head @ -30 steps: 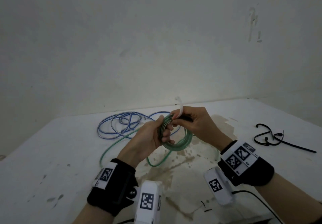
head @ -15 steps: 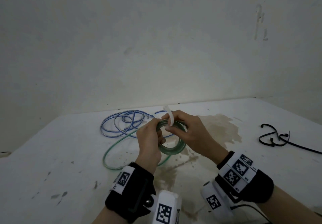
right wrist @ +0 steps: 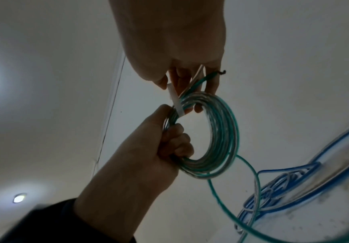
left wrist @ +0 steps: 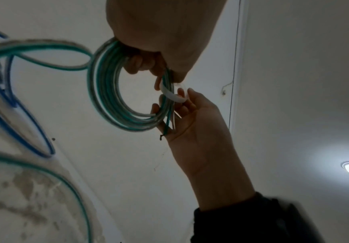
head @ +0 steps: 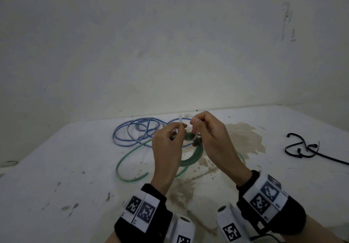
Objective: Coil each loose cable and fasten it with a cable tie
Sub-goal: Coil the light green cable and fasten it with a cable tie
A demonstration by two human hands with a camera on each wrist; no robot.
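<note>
The table (head: 56, 176) is white and stained, and no box, tray or other container shows on it. Nearest, a loose green run of cable curves over the table from the coil (head: 190, 159) and ends open at the left. Above it both hands hold the coil off the surface, over the brown stain.

The left hand (head: 167, 153) has its lower fingers curled through the coil, gripping the bundled turns, while thumb and forefinger pinch one end of the tie (head: 180, 121), which sticks upward. The right hand (head: 211, 138) pinches the other end of the tie between thumb and fingertips. The white tie loops under the bundle between the two hands, crossing the turns at about a right angle.

From the head view the hands cover most of the coil's near side. Whether the tie's ends are joined cannot be told. The coil's short free end (right wrist: 208, 77) pokes out past the right fingers.

Farther left lies the blue cable (head: 136, 133), loosely looped flat. Far right lie black ties (head: 302, 148), one cut off by the frame edge.
</note>
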